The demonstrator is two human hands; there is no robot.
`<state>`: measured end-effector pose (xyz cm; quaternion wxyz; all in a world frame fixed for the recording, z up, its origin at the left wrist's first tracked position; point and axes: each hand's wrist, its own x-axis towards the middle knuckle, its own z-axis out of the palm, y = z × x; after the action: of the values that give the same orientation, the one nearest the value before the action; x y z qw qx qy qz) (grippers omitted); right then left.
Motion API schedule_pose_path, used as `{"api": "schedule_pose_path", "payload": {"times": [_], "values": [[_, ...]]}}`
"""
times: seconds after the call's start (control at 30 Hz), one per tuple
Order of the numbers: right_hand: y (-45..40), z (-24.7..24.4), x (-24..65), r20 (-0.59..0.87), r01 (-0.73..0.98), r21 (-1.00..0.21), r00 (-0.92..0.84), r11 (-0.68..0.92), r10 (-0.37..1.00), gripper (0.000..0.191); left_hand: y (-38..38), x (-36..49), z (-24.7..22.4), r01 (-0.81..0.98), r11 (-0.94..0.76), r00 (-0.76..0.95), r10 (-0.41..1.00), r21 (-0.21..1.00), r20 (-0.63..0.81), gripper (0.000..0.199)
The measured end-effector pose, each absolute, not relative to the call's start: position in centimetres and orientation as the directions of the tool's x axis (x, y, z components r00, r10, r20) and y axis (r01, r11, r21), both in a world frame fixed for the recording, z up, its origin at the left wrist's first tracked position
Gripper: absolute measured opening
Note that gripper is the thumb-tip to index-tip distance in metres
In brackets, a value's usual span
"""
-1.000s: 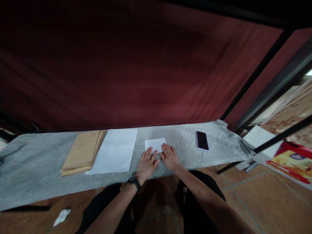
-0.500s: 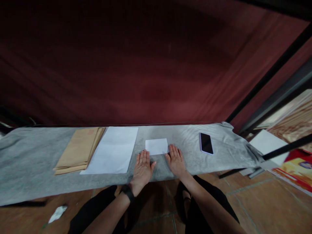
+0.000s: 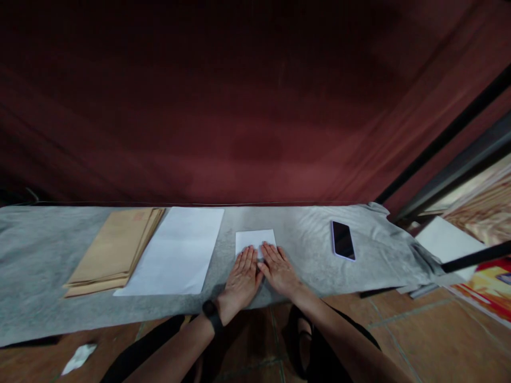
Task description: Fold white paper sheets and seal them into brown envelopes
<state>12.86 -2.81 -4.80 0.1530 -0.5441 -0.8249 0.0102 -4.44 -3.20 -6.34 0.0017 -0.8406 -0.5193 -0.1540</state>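
The small white paper (image 3: 255, 237) lies on the grey-covered table (image 3: 303, 229) straight ahead of the person, its far edge beyond the fingertips and its near side hidden beneath them. What shows of it runs longer from left to right, crosswise to the fingers. The left hand (image 3: 240, 277) lies flat with fingers outstretched over the paper's near left part; the right hand (image 3: 280, 272) lies likewise over the near right part, thumbs close together between them. Neither hand is clenched or grips anything, and neither is clearly nearer the paper. To the left lie a large white sheet (image 3: 175, 252) and brown envelopes (image 3: 114, 244); a phone (image 3: 343, 240) lies well apart on the right
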Motion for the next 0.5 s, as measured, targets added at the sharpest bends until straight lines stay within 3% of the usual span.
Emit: {"api": "schedule_pose_path", "payload": {"times": [0.33, 0.5], "values": [[-2.4, -5.9, 13.7, 0.322, 0.962, -0.103, -0.208, 0.253, 0.924, 0.059, -2.7, -6.9, -5.8, 0.910, -0.392, 0.356, 0.905, 0.133, 0.231, 0.077], [-2.1, -5.9, 14.1, 0.370, 0.978, -0.082, -0.150, 0.193, 0.917, 0.059, -2.7, -7.6, -5.0, 0.936, -0.343, 0.320, 0.923, 0.081, 0.216, 0.072]]}}
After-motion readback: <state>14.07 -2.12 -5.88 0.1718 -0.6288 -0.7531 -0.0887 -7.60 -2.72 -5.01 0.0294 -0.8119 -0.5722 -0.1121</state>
